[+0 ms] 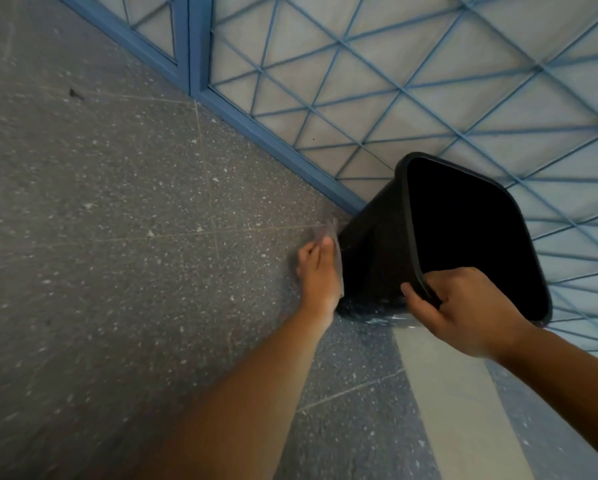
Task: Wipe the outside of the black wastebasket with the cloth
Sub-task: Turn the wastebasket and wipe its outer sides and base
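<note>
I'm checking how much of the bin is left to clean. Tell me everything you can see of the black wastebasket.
The black wastebasket looks like smooth plastic, with a rounded rectangular mouth and a rolled rim. It stands on the speckled floor by the blue-framed grille, and looks tipped. Its inside is too dark to read. The right hand grips the near rim; the left hand presses a pale cloth against its outer side, low down.

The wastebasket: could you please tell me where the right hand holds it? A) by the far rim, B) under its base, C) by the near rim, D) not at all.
C: the right hand curls over the near rim of the wastebasket, thumb outside, while the left hand presses the cloth to its side.
</note>
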A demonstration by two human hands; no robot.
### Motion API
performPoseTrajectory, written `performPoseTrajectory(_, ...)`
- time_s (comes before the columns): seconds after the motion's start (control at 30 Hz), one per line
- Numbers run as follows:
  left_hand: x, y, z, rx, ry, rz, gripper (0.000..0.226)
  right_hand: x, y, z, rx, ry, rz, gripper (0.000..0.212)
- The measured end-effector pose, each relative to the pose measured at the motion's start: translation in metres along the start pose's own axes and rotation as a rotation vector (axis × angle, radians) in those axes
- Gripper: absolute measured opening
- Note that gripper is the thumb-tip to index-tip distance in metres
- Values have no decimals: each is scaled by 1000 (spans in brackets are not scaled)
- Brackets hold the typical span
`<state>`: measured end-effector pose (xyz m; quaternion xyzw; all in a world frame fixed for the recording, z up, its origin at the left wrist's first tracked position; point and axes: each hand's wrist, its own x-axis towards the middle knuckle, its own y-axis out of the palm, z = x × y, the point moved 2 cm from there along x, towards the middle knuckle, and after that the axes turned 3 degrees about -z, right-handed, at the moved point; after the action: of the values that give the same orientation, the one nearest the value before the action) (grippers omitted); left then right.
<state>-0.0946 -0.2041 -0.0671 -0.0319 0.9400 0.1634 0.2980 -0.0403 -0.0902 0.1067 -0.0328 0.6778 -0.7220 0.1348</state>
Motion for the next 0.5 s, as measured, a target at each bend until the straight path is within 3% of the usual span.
performPoseTrajectory(0.13, 3, 27, 3, 118, 80, 105, 46, -2, 0, -5, 2, -43, -33, 44)
performPoseTrajectory(0.23, 30, 29, -9, 165, 31, 134, 50, -1, 0, -7, 2, -80, -37, 45)
performPoseTrajectory(0.33, 37, 28, -5, 171, -38, 115, 52, 3, -3, -6, -6, -118, -54, 46)
performPoseTrajectory(0.5, 27, 31, 4, 106, 57, 107, 45, 4, -5, -4, 10, -162, -60, 42)
